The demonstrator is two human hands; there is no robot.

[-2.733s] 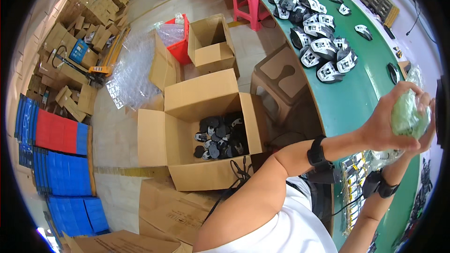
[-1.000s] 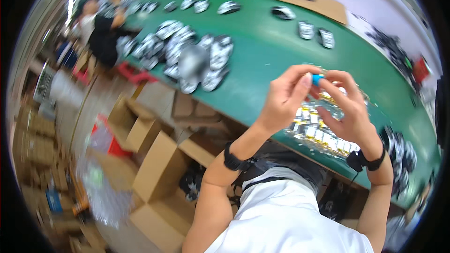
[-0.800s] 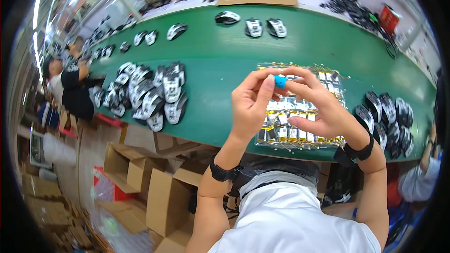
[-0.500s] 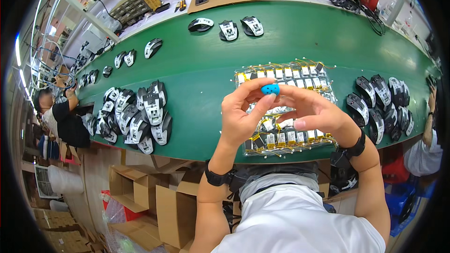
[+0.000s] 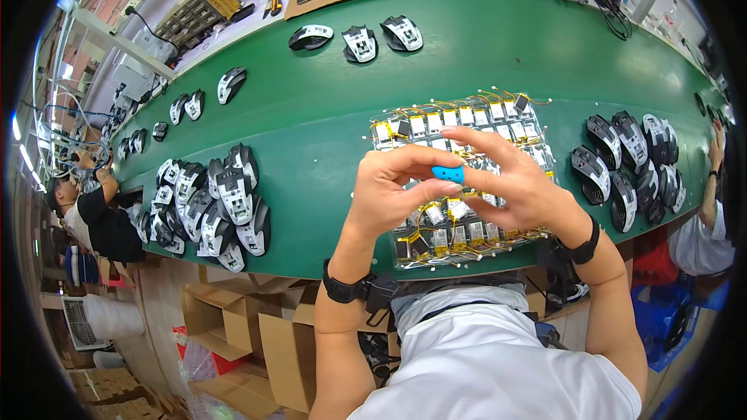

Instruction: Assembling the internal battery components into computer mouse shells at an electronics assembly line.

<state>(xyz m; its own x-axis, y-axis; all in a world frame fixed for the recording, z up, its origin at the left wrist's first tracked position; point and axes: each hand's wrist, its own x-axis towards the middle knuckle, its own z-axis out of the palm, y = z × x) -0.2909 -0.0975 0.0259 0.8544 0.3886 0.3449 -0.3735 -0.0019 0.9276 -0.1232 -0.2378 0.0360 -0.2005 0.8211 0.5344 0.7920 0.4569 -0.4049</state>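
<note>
My left hand [image 5: 381, 194] pinches a small rounded blue piece with dark holes [image 5: 448, 175] between thumb and index finger. The piece sits at the tip of my right index finger; whether the fingertip is inside it or only against it I cannot tell. The other fingers of my right hand [image 5: 517, 179] are spread apart. Both hands are above a tray of small silver battery packs with yellow tape and thin wires [image 5: 467, 116], partly hidden by them.
Half-assembled mice lie in a heap on the left [image 5: 233, 190] and another on the right [image 5: 625, 140] of the green table [image 5: 311, 117]. Several more stand along its far side [image 5: 359, 44]. Cardboard boxes [image 5: 284, 350] are below. A person [image 5: 97, 210] works at far left, another [image 5: 704, 225] at far right.
Both hands have come slightly lower with the blue piece. My right fingers have spread, the middle finger lifting off. The view has shifted a little.
</note>
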